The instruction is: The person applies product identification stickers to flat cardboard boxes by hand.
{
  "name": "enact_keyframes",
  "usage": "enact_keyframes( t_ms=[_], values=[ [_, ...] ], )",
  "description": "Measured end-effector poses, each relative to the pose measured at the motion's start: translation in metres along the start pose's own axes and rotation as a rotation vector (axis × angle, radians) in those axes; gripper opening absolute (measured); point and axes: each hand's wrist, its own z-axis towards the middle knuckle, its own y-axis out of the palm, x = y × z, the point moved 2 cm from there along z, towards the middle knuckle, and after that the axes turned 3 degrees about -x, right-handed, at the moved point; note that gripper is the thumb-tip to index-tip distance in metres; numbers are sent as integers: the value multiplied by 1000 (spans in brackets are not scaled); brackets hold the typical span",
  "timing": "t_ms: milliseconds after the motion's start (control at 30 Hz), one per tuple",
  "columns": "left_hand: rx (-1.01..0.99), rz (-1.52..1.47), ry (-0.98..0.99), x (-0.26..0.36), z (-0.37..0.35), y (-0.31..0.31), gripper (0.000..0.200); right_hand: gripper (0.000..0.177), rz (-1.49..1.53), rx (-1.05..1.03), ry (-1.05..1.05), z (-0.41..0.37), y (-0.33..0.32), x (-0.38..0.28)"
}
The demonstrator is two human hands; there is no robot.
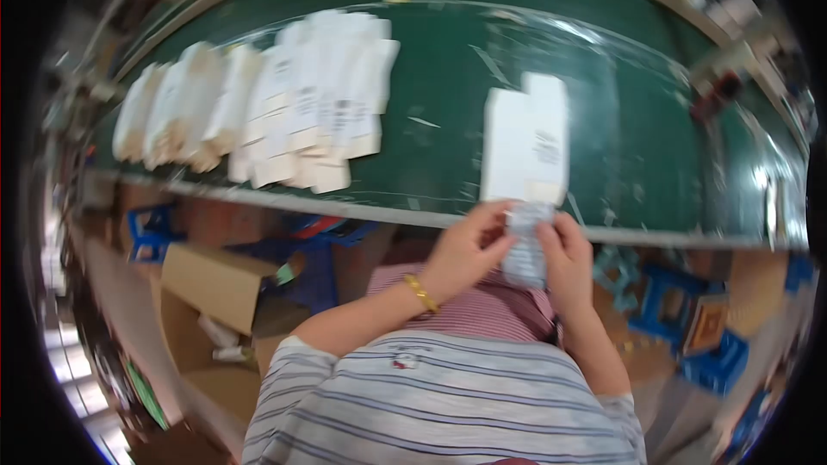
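Between my two hands, at the front edge of the table, is a silvery-grey ribbed pack [524,250], blurred and too unclear to name more closely. My left hand [472,245] pinches it from the left, with a yellow band around the wrist. On the opposite side, the fingers of my right hand [566,251] are closed on its right edge. Just beyond the pack lies a flat white carton [525,142] with dark print, its near end reaching the fingertips of my left hand.
Many overlapping flat white cartons [323,95] lie on the green table [439,112], with bundled ones [181,108] farther left. Below the edge, an open cardboard box [211,288] stands at left. Blue stools [715,357] are at right. A red-and-black object [722,90] sits at the far right.
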Motion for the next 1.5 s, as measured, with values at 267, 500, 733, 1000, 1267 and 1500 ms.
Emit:
enact_keyframes(
  t_ms=[267, 500, 733, 1000, 1267, 1500],
  values=[
    [80, 199, 154, 11, -38, -7, 55, 12, -84, -29, -201, -18, 15, -4],
    [219, 244, 143, 9, -88, -32, 65, 16, -38, -153, -230, -22, 28, -9],
    [493, 464, -154, -52, -157, -89, 37, 16, -89, -365, -193, -37, 58, -33],
    [885, 563, -460, -175, -230, -103, 47, 33, -471, -839, -303, -23, 117, -20],
    [1136, 436, -607, -184, -296, -59, 41, 31, -419, -1077, -283, -33, 156, -4],
    [1201, 456, -582, -181, -308, -52, 40, 31, -445, -1142, -362, -67, 188, -26]
  ],
)
